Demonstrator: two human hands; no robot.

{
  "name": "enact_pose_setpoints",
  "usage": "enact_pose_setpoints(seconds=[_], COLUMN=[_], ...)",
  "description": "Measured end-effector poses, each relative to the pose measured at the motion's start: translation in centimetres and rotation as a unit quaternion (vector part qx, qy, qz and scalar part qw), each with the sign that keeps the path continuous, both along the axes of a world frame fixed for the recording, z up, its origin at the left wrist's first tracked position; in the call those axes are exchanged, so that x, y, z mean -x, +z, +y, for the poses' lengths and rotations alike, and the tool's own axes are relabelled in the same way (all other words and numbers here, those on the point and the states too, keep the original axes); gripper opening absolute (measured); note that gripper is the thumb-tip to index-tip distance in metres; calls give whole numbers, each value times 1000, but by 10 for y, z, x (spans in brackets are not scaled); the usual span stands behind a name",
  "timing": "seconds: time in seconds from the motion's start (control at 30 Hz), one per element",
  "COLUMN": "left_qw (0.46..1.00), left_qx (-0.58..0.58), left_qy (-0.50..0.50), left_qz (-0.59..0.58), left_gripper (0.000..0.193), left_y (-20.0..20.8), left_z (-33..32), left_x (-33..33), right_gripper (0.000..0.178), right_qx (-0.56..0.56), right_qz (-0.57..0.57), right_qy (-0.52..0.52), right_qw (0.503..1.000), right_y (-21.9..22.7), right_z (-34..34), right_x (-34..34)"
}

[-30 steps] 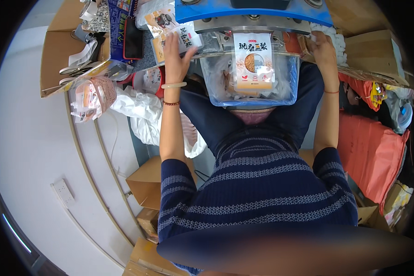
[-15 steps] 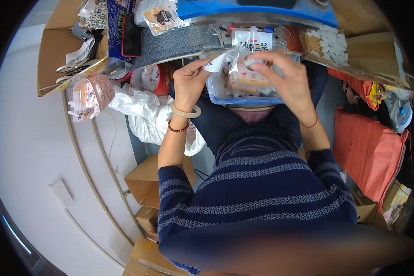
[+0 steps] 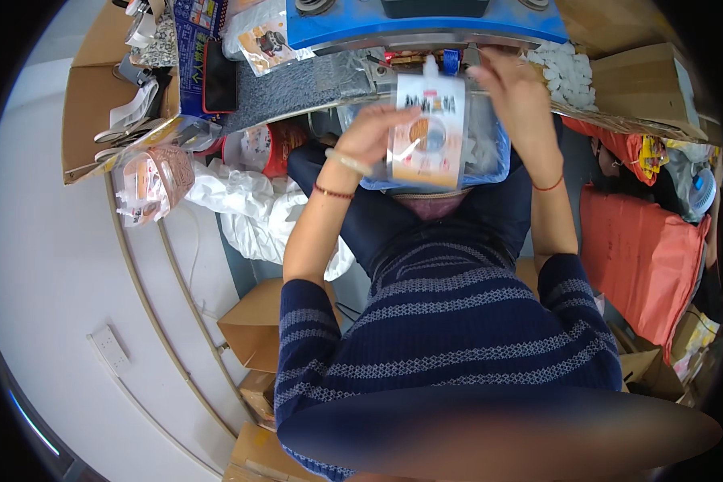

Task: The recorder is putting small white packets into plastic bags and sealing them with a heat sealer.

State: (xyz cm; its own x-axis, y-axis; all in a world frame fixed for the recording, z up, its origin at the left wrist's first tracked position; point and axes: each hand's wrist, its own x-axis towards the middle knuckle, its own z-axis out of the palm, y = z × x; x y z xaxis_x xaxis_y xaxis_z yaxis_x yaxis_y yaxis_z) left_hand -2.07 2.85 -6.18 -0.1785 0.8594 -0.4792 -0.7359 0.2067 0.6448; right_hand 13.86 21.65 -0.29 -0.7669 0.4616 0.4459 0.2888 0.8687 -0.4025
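My left hand [image 3: 369, 132] grips a spouted pouch [image 3: 442, 157] by its left edge. The pouch is white at the top and orange-yellow at the bottom, with dark print and a round clear window. It stands spout up in front of a blue-rimmed basket [image 3: 500, 165] on my lap, which holds more clear packaging. To the pouch's right, my right hand [image 3: 518, 96] is raised at the table edge, slightly blurred. Its thumb and forefinger are apart, and nothing shows between them. Beside it lies a pile of small white pieces [image 3: 566, 76] in a cardboard box.
A blue machine [image 3: 426, 30] spans the back of the table. On the grey mat [image 3: 277, 88] at left lie a phone [image 3: 220, 76] and packaged pouches [image 3: 265, 44]. A pink basket of pouches [image 3: 157, 181] hangs at the left edge. Cardboard boxes [image 3: 257, 321] stand below.
The pouch has come up out of the basket area and now stands upright in my left hand. My right hand has left the pouch and moved up and right toward the white pieces.
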Motion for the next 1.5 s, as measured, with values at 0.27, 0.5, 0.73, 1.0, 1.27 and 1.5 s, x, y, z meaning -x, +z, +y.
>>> enact_pose_setpoints(seconds=[0.27, 0.5, 0.73, 1.0, 1.27, 1.5], left_qw=[996, 778, 467, 543, 462, 521], left_qx=[-29, 54, 129, -4, 50, 7], left_qy=[68, 278, 88, 128, 108, 105], left_qz=[-54, 561, 870, 830, 879, 847], left_gripper=[21, 21, 72, 38, 42, 40], left_y=[-5, -6, -51, -40, -53, -46], left_z=[25, -1, -27, -81, -76, -76], left_x=[11, 82, 102, 85, 77, 91], right_gripper=[32, 33, 34, 27, 25, 21], right_qx=[-48, -77, -183, -89, 0, -11], right_qz=[-14, -72, -90, -102, 34, 102], right_qy=[-79, -103, -21, -61, -86, -88], right_qw=[996, 989, 979, 989, 996, 991], right_y=[-45, -76, -62, -56, -68, -62], right_z=[95, 98, 97, 89, 93, 82], right_x=[-10, -9, -6, -6, -22, -29])
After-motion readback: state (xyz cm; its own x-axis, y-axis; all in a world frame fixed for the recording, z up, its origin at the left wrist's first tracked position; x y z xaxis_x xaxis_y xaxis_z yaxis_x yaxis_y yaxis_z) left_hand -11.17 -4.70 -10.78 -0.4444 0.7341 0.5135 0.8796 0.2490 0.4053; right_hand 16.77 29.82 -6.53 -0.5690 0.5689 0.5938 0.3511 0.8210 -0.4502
